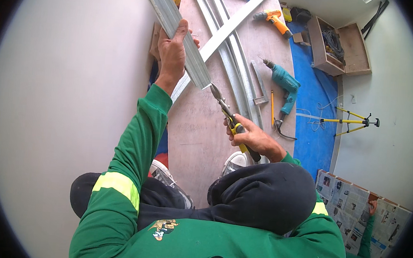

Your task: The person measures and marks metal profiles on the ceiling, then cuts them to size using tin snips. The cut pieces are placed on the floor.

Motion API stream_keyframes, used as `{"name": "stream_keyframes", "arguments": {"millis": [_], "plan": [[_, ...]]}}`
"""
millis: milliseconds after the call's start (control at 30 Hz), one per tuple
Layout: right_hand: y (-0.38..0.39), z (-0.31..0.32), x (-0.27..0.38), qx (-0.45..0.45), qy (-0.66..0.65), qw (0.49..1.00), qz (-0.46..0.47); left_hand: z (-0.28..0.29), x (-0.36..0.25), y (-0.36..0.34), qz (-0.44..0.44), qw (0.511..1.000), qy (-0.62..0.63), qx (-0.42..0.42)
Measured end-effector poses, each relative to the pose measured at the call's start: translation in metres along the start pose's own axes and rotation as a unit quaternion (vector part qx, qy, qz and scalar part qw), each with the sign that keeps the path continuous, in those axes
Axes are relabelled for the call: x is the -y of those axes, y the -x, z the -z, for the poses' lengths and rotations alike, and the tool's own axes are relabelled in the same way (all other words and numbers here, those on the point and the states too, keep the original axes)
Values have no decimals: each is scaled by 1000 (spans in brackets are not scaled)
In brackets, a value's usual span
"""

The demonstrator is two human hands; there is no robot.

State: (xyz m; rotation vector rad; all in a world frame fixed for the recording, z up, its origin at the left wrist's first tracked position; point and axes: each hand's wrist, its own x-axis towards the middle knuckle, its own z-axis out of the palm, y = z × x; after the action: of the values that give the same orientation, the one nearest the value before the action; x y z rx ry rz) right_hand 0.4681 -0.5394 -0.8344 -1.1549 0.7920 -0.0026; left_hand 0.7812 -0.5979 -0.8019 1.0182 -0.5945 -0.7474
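Observation:
My left hand (pixel 172 51) is closed around a galvanised metal channel (pixel 197 62), which slants from the upper left down toward the middle. In my right hand (pixel 253 139) are tin snips (pixel 235 123) with yellow and black handles. Their jaws meet the channel's near end, at its right corner; whether they bite into the metal is too small to tell. Under the channel, a white metal strip (pixel 234 23) lies diagonally over further metal profiles (pixel 234 67) on the wooden board (pixel 191 142).
Right of the profiles lie a try square (pixel 260 87), a pencil (pixel 272 104), a teal corded drill (pixel 285 84) and an orange drill (pixel 275 23). Beyond are blue sheeting (pixel 308 95), an open wooden box (pixel 327 51) and a yellow tripod (pixel 353 122). Another person's hand (pixel 372 206) touches a newspaper-covered panel (pixel 349 197).

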Motion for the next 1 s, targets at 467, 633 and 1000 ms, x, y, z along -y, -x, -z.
{"name": "stream_keyframes", "arguments": {"millis": [467, 633, 1000], "plan": [[4, -10, 1, 38, -101, 993, 53, 5, 11, -5, 137, 986, 95, -16], [4, -11, 2, 37, -80, 993, 79, 10, 15, -5, 177, 973, 145, -25], [-3, -12, -7, 35, -59, 993, 98, 12, 21, -5, 198, 967, 162, -20]]}}
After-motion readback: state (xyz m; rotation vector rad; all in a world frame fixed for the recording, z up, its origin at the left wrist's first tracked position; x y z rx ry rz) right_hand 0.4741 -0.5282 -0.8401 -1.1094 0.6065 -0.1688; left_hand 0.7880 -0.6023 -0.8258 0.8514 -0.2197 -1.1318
